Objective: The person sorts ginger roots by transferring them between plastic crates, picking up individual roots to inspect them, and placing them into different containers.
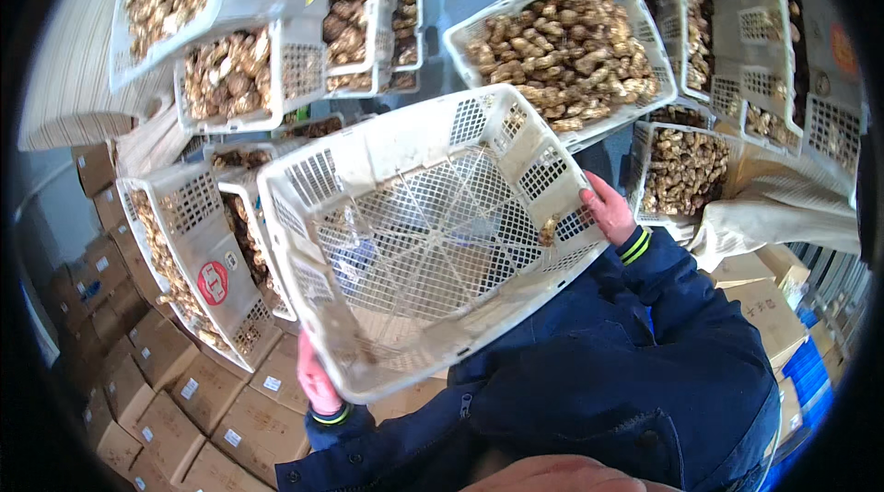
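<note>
A white plastic crate with a lattice floor and slotted walls is held tilted in front of my body. My left hand grips its near left corner, with the fingers partly hidden behind the wall. At the right end, my right hand is closed on the rim. One small brown piece clings near the right wall inside; otherwise the crate holds only specks of dirt. Just beyond it stands another white crate filled with knobby brown tubers.
Stacked crates of similar tubers rise at the far left, and a tilted crate stands closer. More filled crates are at the right, beside pale cloth. Cardboard boxes cover the lower left; further boxes lie at the right.
</note>
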{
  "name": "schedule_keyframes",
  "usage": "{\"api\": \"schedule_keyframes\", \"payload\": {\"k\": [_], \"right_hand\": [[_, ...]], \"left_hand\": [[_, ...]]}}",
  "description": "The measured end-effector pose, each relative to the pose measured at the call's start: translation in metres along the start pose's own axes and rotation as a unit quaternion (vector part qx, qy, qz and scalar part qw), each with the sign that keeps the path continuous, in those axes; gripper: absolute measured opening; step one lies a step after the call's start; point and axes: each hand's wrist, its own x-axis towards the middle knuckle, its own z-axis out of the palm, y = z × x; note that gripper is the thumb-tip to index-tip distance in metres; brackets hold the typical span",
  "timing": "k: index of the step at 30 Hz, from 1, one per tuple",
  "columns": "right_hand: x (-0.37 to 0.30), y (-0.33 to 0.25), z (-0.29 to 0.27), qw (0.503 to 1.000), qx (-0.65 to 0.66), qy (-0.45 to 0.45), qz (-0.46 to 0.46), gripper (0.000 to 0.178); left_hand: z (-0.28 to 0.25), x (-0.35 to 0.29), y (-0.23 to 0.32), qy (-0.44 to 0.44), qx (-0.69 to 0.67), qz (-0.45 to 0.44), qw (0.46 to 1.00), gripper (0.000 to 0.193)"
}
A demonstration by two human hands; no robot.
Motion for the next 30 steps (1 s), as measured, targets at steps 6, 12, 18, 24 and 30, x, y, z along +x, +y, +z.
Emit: {"api": "schedule_keyframes", "payload": {"k": [6,12,18,24,30], "right_hand": [[-0.024,-0.078,-0.054,0.99,0.139,-0.031,0.0,0.034],[0.006,-0.031,-0.072,0.976,0.138,-0.157,0.055,0.031],[-0.016,-0.095,-0.104,0.975,0.185,-0.12,0.035,0.03],[0.011,-0.051,-0.093,0.973,0.084,-0.214,0.005,0.029],[0.006,-0.046,-0.061,0.975,0.163,-0.152,0.011,0.03]], "left_hand": [[0.09,0.098,0.136,0.089,-0.038,-0.028,0.995,0.063],[0.045,0.103,0.1,0.131,0.12,0.038,0.983,0.063],[0.063,0.098,0.178,0.001,0.021,0.182,0.983,0.066],[0.032,0.093,0.144,0.053,0.016,-0.036,0.998,0.06],[0.03,0.074,0.139,0.1,0.124,0.046,0.986,0.068]]}}
